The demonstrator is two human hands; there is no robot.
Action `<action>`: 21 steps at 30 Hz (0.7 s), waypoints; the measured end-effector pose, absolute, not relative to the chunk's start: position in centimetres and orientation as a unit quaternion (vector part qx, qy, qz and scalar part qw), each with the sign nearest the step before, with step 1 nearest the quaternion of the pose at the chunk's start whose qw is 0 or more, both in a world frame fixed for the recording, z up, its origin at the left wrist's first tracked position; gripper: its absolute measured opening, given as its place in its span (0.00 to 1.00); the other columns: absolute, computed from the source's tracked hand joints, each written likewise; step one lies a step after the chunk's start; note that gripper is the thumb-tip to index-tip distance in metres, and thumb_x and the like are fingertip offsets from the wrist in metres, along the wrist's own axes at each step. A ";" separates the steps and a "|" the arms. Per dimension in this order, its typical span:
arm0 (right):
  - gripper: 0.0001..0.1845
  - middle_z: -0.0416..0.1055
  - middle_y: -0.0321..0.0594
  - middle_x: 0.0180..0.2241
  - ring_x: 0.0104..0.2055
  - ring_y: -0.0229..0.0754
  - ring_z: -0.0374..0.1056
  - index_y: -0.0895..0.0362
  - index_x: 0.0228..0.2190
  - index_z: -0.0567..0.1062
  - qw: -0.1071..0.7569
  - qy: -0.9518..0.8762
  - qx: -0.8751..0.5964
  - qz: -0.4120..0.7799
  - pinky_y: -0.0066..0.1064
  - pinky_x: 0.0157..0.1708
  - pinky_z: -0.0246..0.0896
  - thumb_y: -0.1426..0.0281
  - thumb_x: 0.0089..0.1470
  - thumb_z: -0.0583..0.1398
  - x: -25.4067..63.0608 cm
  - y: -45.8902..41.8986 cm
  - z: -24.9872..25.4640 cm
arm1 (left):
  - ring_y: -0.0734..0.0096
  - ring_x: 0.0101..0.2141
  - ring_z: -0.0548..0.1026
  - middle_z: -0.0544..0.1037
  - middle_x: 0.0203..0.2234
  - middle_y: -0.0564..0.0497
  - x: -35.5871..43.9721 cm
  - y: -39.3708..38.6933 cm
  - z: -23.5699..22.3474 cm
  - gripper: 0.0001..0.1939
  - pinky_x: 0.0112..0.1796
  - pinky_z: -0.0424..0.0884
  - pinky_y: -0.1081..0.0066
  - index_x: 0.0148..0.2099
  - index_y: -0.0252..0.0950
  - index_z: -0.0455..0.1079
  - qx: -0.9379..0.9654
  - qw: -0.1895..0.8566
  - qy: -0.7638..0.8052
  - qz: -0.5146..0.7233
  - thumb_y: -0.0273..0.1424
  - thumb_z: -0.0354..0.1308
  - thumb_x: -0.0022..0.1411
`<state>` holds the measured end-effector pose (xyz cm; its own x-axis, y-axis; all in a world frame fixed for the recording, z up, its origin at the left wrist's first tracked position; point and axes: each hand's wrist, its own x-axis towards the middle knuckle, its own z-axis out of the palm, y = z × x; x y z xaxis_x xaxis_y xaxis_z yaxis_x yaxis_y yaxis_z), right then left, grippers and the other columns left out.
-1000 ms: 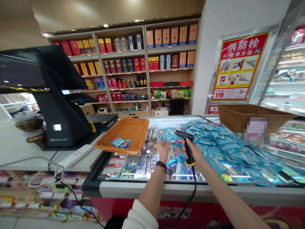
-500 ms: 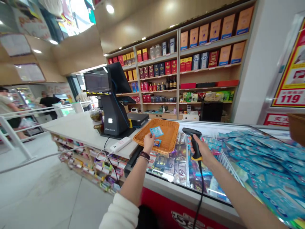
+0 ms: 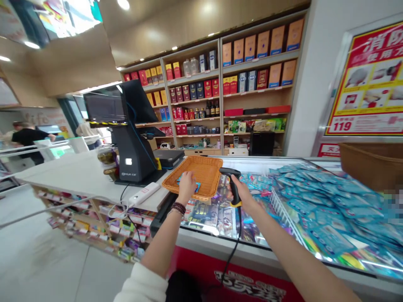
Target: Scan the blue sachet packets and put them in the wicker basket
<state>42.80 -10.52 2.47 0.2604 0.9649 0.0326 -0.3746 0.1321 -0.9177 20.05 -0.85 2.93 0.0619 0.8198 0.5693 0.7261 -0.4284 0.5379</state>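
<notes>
The right hand (image 3: pixel 241 192) has its grip clamped round a black scanner (image 3: pixel 233 181); the left hand (image 3: pixel 187 184) is over the wicker basket (image 3: pixel 210 175), its grip I can't tell.

Left grip (image 3: pixel 188 183) palm-down, perhaps loose

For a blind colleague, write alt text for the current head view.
A person's left hand is over a wicker basket; the right hand holds a black scanner. To the right, blue packets lie heaped on a glass-topped case.
</notes>
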 end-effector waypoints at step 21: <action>0.22 0.71 0.31 0.20 0.16 0.35 0.61 0.54 0.34 0.79 0.818 -0.201 -0.477 0.250 0.26 0.11 0.57 0.49 0.55 0.73 70.4 -26.6 3.2 | 0.38 0.75 0.57 0.63 0.75 0.32 59.7 -9.9 0.4 0.39 0.72 0.55 0.42 0.73 0.39 0.66 0.839 0.294 0.263 0.374 0.38 0.70 0.62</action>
